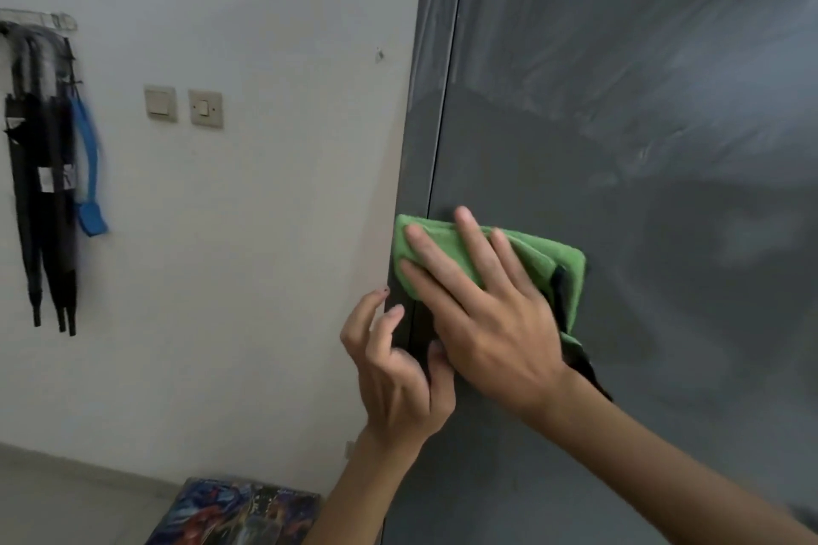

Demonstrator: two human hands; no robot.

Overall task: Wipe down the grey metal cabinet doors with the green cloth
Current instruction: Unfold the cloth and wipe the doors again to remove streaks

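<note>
Right hand [482, 323]: fingers straight, pressing folded green microfibre cloth [553, 261] flat on the door.
Left hand [398, 372]: just beside, fingers bent at the cabinet's corner; grip unclear.
Surface: grey metal cabinet door [619, 124], streaked above the hand.
Room: white wall [265, 235] leftward.

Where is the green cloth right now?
In the head view, the green cloth lies flat against the grey cabinet door at its left edge, pressed under the right hand.

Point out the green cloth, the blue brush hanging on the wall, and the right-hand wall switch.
green cloth [545, 254]: head view, its bare upper right part.
blue brush [91, 222]: head view, its head at the bottom end.
right-hand wall switch [206, 108]: head view, the middle of its plate.
</note>
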